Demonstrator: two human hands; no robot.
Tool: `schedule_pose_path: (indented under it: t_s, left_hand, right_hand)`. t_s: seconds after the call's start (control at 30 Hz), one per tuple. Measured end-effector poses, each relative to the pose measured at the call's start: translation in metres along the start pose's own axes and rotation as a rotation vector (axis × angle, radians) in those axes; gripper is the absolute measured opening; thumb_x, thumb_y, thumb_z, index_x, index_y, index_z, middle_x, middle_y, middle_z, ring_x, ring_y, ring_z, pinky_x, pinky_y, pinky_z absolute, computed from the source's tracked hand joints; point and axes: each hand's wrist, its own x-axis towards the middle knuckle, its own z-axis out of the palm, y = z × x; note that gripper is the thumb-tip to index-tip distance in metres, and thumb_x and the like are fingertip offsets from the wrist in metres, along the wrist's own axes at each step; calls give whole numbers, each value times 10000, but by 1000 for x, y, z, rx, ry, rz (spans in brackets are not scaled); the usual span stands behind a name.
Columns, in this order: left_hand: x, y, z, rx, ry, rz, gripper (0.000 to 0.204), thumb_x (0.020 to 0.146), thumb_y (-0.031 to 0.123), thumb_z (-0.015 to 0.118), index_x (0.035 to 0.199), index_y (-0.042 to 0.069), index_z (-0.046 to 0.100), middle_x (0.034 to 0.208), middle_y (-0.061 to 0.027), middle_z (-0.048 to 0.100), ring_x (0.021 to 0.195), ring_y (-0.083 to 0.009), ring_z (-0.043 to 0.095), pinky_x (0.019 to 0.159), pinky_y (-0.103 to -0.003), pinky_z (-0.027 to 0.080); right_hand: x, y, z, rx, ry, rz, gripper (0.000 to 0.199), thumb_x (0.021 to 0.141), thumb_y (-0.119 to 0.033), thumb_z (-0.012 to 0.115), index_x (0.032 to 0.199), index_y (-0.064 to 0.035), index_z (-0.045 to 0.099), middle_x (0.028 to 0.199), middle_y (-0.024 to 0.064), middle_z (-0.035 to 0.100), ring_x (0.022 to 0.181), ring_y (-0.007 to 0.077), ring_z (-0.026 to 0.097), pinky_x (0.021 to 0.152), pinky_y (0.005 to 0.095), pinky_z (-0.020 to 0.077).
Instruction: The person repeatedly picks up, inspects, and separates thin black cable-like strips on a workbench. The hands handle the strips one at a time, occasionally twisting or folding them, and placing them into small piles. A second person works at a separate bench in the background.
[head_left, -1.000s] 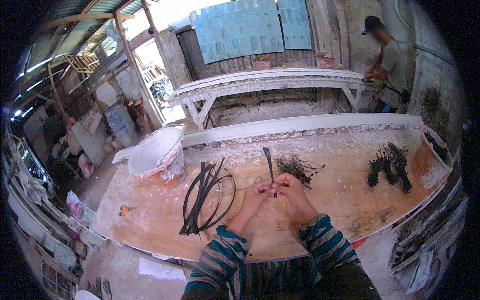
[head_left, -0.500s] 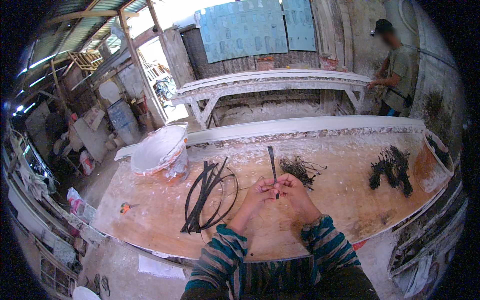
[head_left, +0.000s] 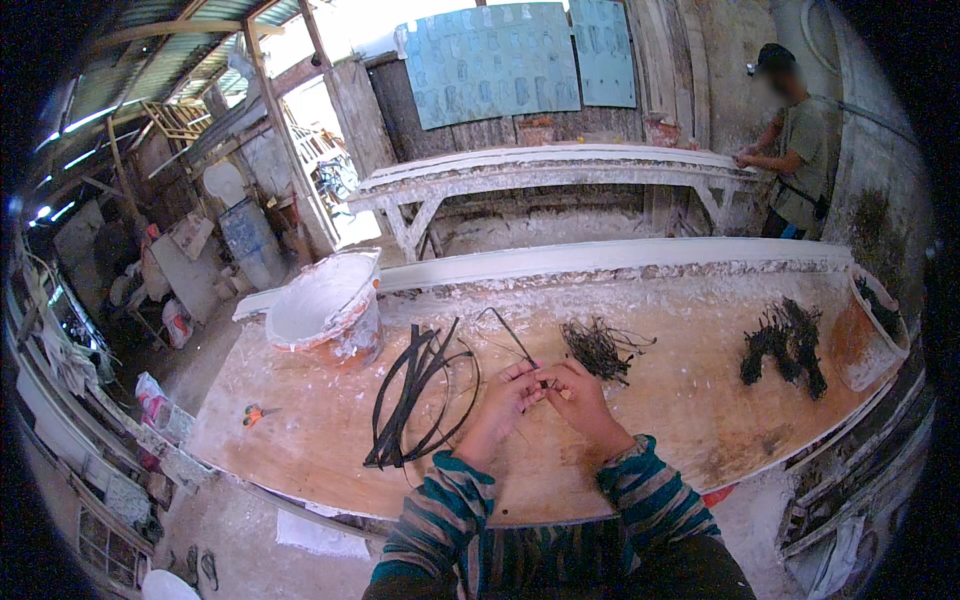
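Over the middle of the wooden table, my left hand [head_left: 508, 400] and my right hand [head_left: 588, 402] meet, their fingers pinched together on a thin black strip [head_left: 514, 338]. The strip's upper part sticks out beyond the fingertips, slanting up and left, with a bend near its far end. Its lower end among the fingers is mostly hidden. Left of my hands lies a looped bundle of long, flat black strips [head_left: 405, 410]. Just beyond my right hand rests a tangle of short, thin black pieces [head_left: 596, 350].
A white-crusted basin [head_left: 325, 310] stands at the table's back left, with orange-handled scissors [head_left: 256, 413] nearer. At right are dark stringy clumps [head_left: 785, 350] and an orange bucket [head_left: 865, 345]. A long white moulding [head_left: 600, 260] borders the far edge. A person [head_left: 795, 150] works at another bench [head_left: 560, 170].
The held strip has gone from nearly upright and straight to slanting left with a bend. Both hands have shifted slightly, their fingers still together. The view has tilted a little.
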Motion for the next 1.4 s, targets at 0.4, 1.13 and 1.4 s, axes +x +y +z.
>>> schedule_pose_path:
  t_s: [0.4,1.13,1.4]
  left_hand:
    - [-8,5,16,-68,-16,-18,97,819,94,568,892,30,570,871,-60,607,772,-135,592,706,-236,493]
    - [-9,2,20,282,27,262,102,803,121,603,805,24,571,733,-18,596,621,-65,514,566,-178,402]
    - [4,-4,4,391,-36,328,152,773,144,647,795,45,534,750,-40,595,637,-103,550,563,-227,437]
  right_hand:
    - [-2,21,11,218,215,189,53,756,0,592,799,-19,566,705,29,551,663,100,529,583,227,419]
    - [-3,35,10,349,78,328,97,805,-12,556,892,20,585,810,28,604,745,79,552,686,210,447]
    - [-3,36,8,298,5,276,89,815,-103,572,840,-18,565,747,-5,572,710,70,523,638,211,424]
